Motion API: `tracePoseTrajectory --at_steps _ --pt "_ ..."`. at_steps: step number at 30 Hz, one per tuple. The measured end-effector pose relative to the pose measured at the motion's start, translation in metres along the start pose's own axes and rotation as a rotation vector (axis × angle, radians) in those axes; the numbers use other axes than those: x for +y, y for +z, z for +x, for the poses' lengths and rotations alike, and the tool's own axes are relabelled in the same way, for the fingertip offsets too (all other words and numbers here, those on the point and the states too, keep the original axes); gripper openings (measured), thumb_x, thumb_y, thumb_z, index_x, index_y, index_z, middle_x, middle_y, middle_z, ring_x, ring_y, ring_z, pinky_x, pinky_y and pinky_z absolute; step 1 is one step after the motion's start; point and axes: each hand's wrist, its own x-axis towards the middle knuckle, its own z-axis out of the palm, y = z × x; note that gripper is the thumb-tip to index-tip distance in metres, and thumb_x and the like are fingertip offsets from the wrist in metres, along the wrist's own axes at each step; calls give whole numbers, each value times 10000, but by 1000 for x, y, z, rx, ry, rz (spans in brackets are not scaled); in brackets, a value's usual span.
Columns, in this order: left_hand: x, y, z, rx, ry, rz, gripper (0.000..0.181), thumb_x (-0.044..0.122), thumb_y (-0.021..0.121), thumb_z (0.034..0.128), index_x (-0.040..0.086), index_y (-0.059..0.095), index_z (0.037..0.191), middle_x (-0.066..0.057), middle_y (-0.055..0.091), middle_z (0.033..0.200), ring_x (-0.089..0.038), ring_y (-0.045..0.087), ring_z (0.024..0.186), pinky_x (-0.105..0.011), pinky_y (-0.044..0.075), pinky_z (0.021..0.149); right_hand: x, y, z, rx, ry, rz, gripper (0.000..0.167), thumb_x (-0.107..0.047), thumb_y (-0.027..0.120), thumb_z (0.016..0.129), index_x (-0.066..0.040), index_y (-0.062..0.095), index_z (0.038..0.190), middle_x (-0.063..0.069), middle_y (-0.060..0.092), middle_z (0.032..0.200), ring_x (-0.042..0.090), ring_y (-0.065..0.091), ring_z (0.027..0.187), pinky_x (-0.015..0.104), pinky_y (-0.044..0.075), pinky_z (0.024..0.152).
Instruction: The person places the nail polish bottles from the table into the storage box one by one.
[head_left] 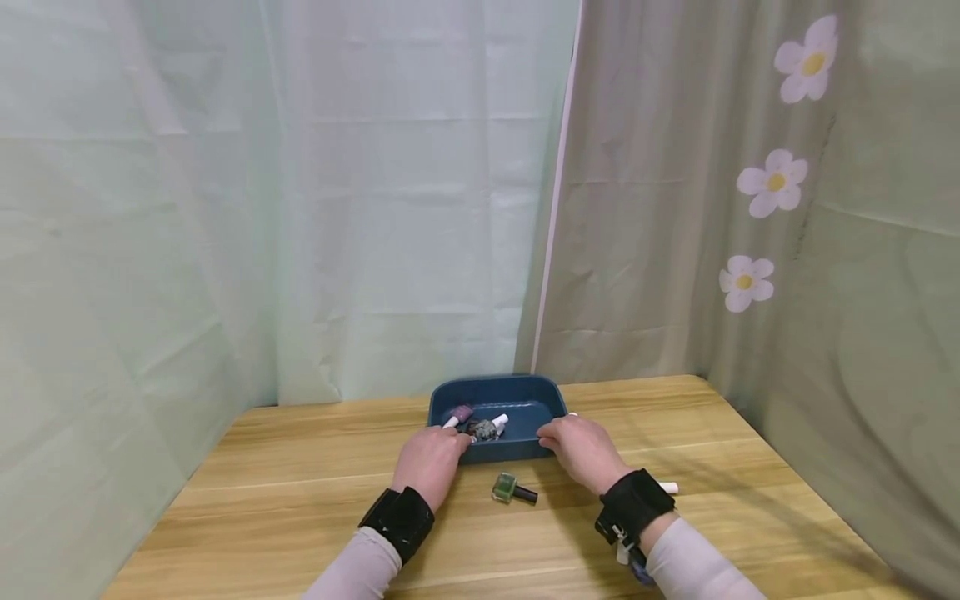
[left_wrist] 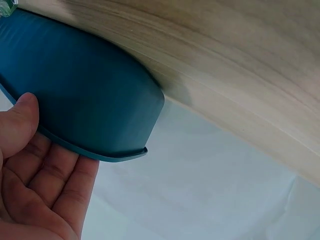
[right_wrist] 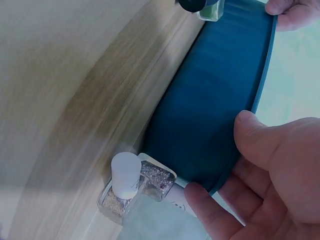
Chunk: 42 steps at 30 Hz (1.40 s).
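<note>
A blue tray [head_left: 498, 451] stands on the wooden table with several nail polish bottles inside, among them a purple one [head_left: 462, 412] and a dark glittery one [head_left: 483, 429]. My left hand [head_left: 429, 462] grips its front left rim, thumb on the outer wall and fingers over the edge. At the front right corner my right hand [head_left: 583, 450] pinches the rim likewise, its thumb [right_wrist: 250, 132] outside. A green nail polish bottle [head_left: 505, 487] with a black cap lies in front of the tray, between the hands.
Beside the tray's right end are two glittery polish bottles, one with an upright white cap [right_wrist: 126, 175]. A white cap [head_left: 669, 487] shows behind my right wrist. Curtains [head_left: 420, 208] hang behind the table [head_left: 300, 492] and along both sides.
</note>
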Motion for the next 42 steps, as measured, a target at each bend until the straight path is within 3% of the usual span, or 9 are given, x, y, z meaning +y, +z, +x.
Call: tracePoseTrajectory --at_steps 8,15,23,28,35,42 --pt "1 -2 1 5 -8 -2 235 -71 836 875 149 851 956 -21 757 807 -218 698 734 -390 606 705 0 -2 -2 -6 -26 -6 55 -92 824 990 -96 839 1043 -18 763 901 187 717 830 396 597 731" --pt "1 -2 1 -18 -19 -5 238 -71 829 897 147 857 988 -27 755 824 -220 712 768 -393 619 745 4 -7 -6 29 -77 -13 219 -138 849 982 -56 822 1183 48 771 1025 231 750 949 434 624 815" --pt "-1 2 1 -7 -5 -7 241 -74 830 891 143 857 991 -29 757 827 -220 710 765 -390 620 744 9 -22 -14 4 -23 11 401 -196 850 992 -23 760 1343 142 776 1265 319 750 1165 518 606 988" --pt "-2 4 0 -17 -8 -21 251 -85 827 890 138 857 1002 -25 772 843 -218 707 769 -390 620 764 13 -30 -24 -26 -17 5 477 -242 851 991 -20 732 1395 175 737 1375 363 708 1278 556 568 1060" --pt "-3 3 -2 -10 -17 -21 230 -69 841 885 139 855 981 -18 773 829 -213 694 746 -383 616 752 23 -38 -44 -12 -35 -75 541 -304 865 970 -69 720 1435 140 724 1404 352 688 1304 565 578 1035" --pt "-2 4 -1 -1 -2 -24 244 -87 821 890 138 846 980 -13 766 828 -212 694 759 -379 609 766 28 -47 -69 -19 -32 -89 608 -329 868 970 -47 681 1476 163 687 1467 411 611 1403 611 503 1128"
